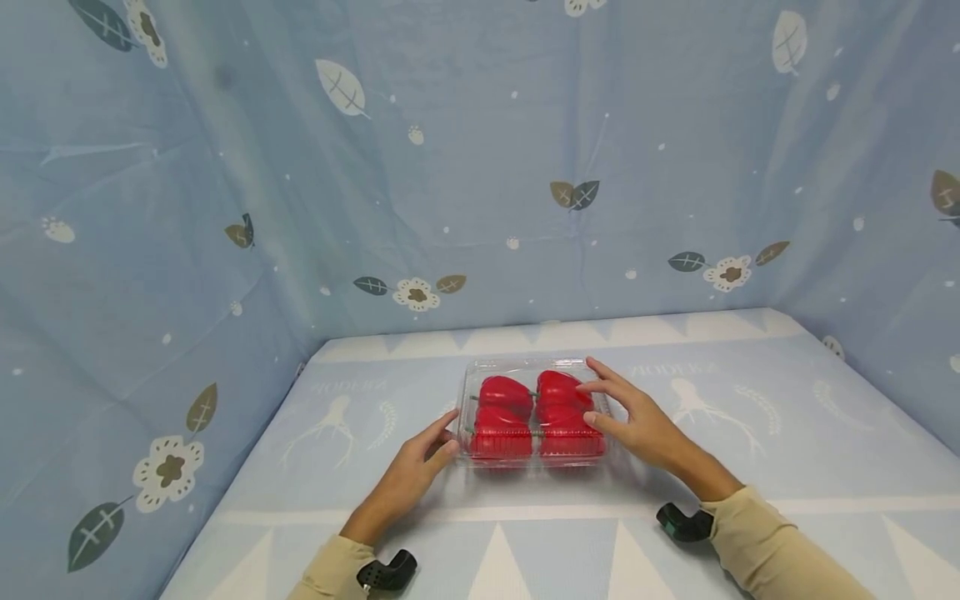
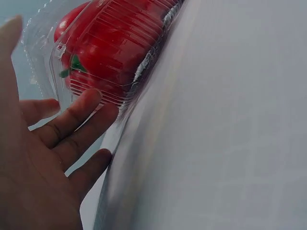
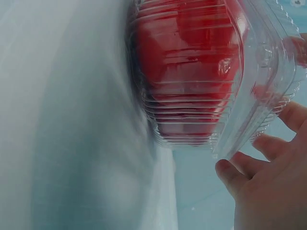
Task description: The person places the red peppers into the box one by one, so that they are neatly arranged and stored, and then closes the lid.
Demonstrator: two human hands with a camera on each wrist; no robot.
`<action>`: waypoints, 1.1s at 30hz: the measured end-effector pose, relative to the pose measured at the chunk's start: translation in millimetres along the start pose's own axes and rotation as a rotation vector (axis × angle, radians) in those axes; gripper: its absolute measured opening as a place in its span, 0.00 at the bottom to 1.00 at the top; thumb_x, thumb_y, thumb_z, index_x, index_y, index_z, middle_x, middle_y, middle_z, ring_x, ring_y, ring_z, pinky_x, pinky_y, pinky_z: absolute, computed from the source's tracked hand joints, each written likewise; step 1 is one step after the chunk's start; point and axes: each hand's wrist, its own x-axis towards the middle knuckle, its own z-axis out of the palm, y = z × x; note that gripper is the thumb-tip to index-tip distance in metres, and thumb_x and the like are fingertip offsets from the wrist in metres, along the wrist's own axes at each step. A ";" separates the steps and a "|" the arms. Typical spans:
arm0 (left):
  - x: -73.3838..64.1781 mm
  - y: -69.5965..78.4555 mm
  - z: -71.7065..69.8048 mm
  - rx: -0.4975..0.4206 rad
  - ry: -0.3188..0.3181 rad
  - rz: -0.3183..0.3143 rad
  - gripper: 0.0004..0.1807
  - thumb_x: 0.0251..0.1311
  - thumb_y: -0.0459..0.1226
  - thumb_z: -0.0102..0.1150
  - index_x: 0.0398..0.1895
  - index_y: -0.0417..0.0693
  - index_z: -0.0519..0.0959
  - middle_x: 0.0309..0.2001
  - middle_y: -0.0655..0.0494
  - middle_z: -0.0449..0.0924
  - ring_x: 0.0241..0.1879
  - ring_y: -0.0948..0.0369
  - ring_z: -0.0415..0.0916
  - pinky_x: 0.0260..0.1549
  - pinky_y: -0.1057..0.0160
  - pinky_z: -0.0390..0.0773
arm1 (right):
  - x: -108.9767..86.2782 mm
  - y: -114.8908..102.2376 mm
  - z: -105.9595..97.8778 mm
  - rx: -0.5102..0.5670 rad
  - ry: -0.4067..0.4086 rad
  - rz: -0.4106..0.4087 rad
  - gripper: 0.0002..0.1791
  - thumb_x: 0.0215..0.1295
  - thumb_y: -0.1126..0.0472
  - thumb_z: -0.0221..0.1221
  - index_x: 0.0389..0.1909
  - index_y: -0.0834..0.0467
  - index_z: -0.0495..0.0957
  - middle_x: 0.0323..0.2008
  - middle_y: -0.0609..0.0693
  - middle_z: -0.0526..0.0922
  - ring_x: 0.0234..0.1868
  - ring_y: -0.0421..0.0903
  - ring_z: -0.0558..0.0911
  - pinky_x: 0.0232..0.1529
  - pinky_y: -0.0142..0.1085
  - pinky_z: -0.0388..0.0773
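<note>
A clear plastic clamshell box (image 1: 480, 368) lies on the table with several red bell peppers (image 1: 504, 421) in it. Green stem (image 2: 76, 63) shows through its ribbed wall in the left wrist view. At the box's left side is my left hand (image 1: 411, 471), its extended fingertips right at the wall. My right hand (image 1: 647, 425) is at the right side, fingers spread and loosely bent along the rim, the thumb reaching over the front right corner. In the right wrist view, the fingertips (image 3: 225, 167) lie close beside the rim.
A pale blue and white patterned cloth (image 1: 570, 533) covers the table. Blue printed curtains (image 1: 480, 208) hang behind it and along both sides. Each wrist wears a black strap-like device (image 1: 387, 572) below a beige sleeve.
</note>
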 end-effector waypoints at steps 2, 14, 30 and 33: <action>0.9 0.3 0.6 -0.012 0.002 -0.013 0.32 0.72 0.45 0.57 0.75 0.45 0.64 0.44 0.54 0.78 0.53 0.57 0.77 0.61 0.52 0.72 | -0.3 0.0 0.3 0.005 0.001 -0.003 0.21 0.68 0.55 0.63 0.60 0.52 0.78 0.77 0.51 0.56 0.76 0.59 0.56 0.62 0.73 0.57; -2.3 3.8 0.0 -0.045 -0.032 -0.018 0.38 0.68 0.43 0.63 0.77 0.45 0.59 0.44 0.53 0.79 0.53 0.57 0.79 0.58 0.54 0.75 | -5.2 -2.6 2.4 0.017 0.025 -0.016 0.26 0.69 0.56 0.62 0.67 0.57 0.73 0.77 0.53 0.58 0.75 0.61 0.59 0.65 0.66 0.60; 0.3 0.7 0.1 -0.007 -0.046 -0.027 0.36 0.69 0.48 0.61 0.77 0.54 0.61 0.46 0.55 0.79 0.53 0.57 0.79 0.55 0.56 0.77 | -19.0 6.7 -9.4 0.224 0.027 0.083 0.29 0.74 0.62 0.56 0.71 0.67 0.63 0.70 0.68 0.66 0.68 0.68 0.68 0.58 0.29 0.72; -0.2 0.7 1.0 -0.012 -0.056 -0.034 0.37 0.68 0.49 0.61 0.78 0.55 0.60 0.47 0.55 0.79 0.52 0.57 0.79 0.54 0.57 0.77 | -25.6 7.4 -10.2 0.270 -0.008 0.098 0.28 0.74 0.63 0.55 0.71 0.69 0.62 0.67 0.70 0.68 0.66 0.69 0.70 0.55 0.26 0.72</action>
